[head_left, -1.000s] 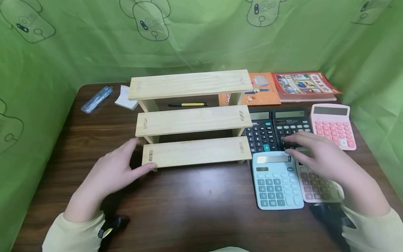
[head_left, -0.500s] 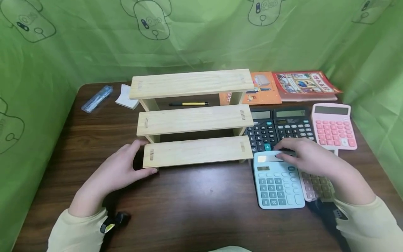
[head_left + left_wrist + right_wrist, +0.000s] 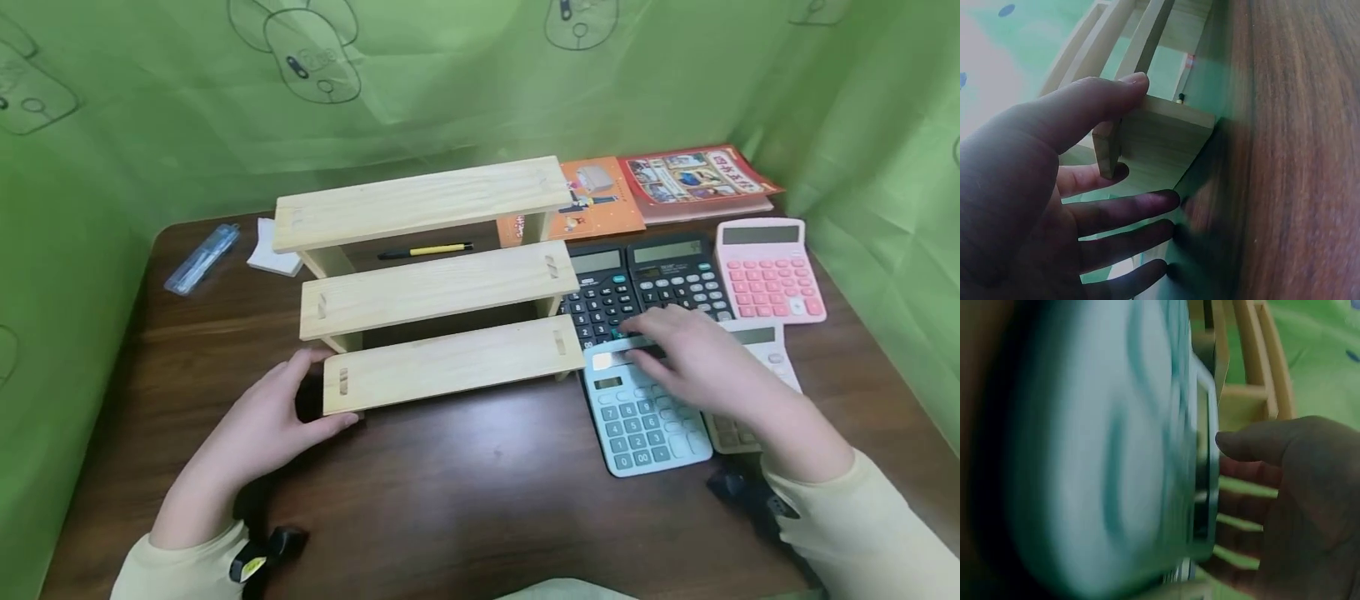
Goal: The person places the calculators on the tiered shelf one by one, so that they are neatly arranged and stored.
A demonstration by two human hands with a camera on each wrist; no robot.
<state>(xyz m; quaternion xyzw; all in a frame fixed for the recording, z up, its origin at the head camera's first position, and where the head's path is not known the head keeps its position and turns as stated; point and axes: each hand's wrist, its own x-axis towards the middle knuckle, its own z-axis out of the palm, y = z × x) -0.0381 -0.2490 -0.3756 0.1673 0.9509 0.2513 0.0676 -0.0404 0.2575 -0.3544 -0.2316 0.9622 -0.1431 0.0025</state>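
A three-step wooden shelf (image 3: pixel 450 364) stands on the dark table. My left hand (image 3: pixel 258 429) holds the left end of its lowest board, thumb at the front and index finger behind; in the left wrist view the other fingers (image 3: pixel 1125 244) extend below it. My right hand (image 3: pixel 701 362) pinches the top edge of a light-blue calculator (image 3: pixel 637 429), the thumb by the display and the other fingers beyond the edge. That calculator lies close to the shelf's right end. A whitish calculator (image 3: pixel 776 358) lies beside it, partly hidden under my right hand and forearm.
Two black calculators (image 3: pixel 678 279) and a pink calculator (image 3: pixel 772 279) lie behind my right hand. Farther back are an orange book (image 3: pixel 603 200) and red books (image 3: pixel 697 179). A yellow-black pen (image 3: pixel 427 250), white paper (image 3: pixel 273 250) and a clear blue case (image 3: pixel 201 258) lie near the shelf.
My right hand has moved left from over the whitish calculator to the light-blue calculator's top edge. My left hand stays at the shelf end. The head view has shifted and tilted slightly.
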